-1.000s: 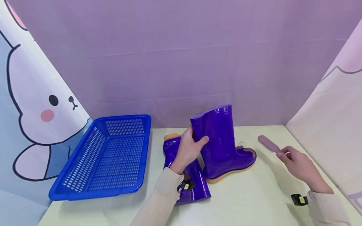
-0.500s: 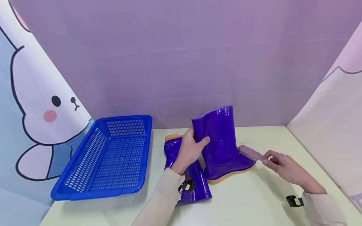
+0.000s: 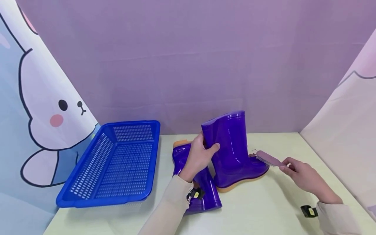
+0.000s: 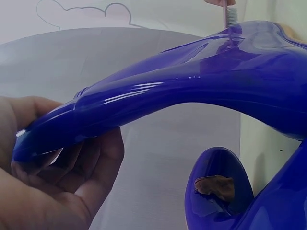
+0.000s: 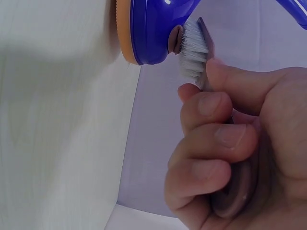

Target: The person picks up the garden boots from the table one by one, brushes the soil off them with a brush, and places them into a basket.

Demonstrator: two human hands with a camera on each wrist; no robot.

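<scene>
A purple rain boot (image 3: 230,147) with a tan sole stands on the table, toe to the right. Its shaft is gripped from the left by my left hand (image 3: 200,158), thumb outside and fingers behind; the left wrist view shows them curled round the boot's top. My right hand (image 3: 304,178) holds a pinkish scrub brush (image 3: 269,159) by its handle. In the right wrist view, the white bristles (image 5: 194,52) meet a brown smear (image 5: 175,39) on the toe. A second purple boot (image 3: 209,192) lies beneath my left forearm, with a brown patch (image 4: 218,187) on it.
At the left sits a blue perforated plastic basket (image 3: 117,199). The pale table (image 3: 249,212) ends at a purple cloth backdrop (image 3: 176,65). Printed cloth panels flank both sides. Small brown crumbs (image 3: 252,154) show behind the upright boot's toe.
The brush came down from right of the boot onto its toe, then slid slightly toward the tip. My left hand keeps its hold on the shaft. The view has shifted a little.
</scene>
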